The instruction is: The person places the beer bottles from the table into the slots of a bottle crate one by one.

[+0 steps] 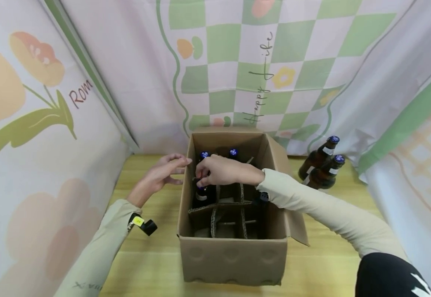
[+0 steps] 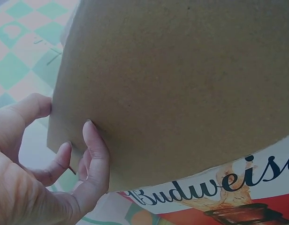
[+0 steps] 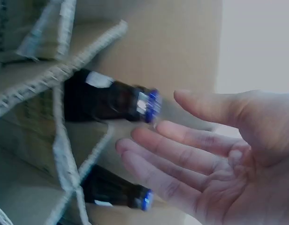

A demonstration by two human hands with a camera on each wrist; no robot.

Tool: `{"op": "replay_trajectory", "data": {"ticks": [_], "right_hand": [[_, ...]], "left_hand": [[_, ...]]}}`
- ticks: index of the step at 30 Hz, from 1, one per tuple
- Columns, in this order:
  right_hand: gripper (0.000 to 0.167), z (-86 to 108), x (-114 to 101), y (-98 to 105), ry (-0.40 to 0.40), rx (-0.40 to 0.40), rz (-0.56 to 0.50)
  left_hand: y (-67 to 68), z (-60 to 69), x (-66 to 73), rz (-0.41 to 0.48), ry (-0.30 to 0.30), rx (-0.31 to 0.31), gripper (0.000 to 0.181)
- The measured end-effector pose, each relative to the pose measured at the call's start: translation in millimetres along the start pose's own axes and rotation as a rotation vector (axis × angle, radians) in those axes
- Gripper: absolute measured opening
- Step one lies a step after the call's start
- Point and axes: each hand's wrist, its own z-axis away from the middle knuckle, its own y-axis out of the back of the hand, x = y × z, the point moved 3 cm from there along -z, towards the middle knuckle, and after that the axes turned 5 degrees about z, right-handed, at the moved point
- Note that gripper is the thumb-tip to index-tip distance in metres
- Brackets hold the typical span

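Head: right hand (image 1: 221, 170) over box (image 1: 234, 260), nearer than left hand (image 1: 162, 173); bottle (image 1: 202, 198) upright inside, at box's left, just under right hand. Left wrist: fingers loosely bent at flap (image 2: 182, 84), gripping nothing. Right wrist: right hand spread, nothing held; bottle's long axis points toward its palm side

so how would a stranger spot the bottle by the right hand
On the table, find the box, then its left wall. The bottle stands just inside, by the right hand. Its blue cap is nearest the head camera of the three showing in the box.
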Motion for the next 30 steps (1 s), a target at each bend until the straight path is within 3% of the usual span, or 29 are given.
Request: {"op": "replay_trajectory", "data": {"ticks": [4, 13, 18, 30], "right_hand": [[0.015, 3.9, 3, 11, 0.017, 0.008, -0.023], [0.013, 20.4, 12, 28, 0.042, 0.088, -0.047], [0.013, 29.3, 19, 35, 0.007, 0.107, -0.062], [0.014, 61.1, 43, 56, -0.04, 0.251, -0.092]], "left_hand": [[0.0, 0.8, 1.7, -0.013, 0.001, -0.002, 0.033], [-2.4, 0.4, 3.5, -0.017, -0.004, -0.008, 0.037], [-2.1, -1.4, 4.1, -0.017, -0.01, -0.002, 0.045], [-0.2, -1.6, 1.6, -0.031, -0.018, -0.002, 0.038]]}}
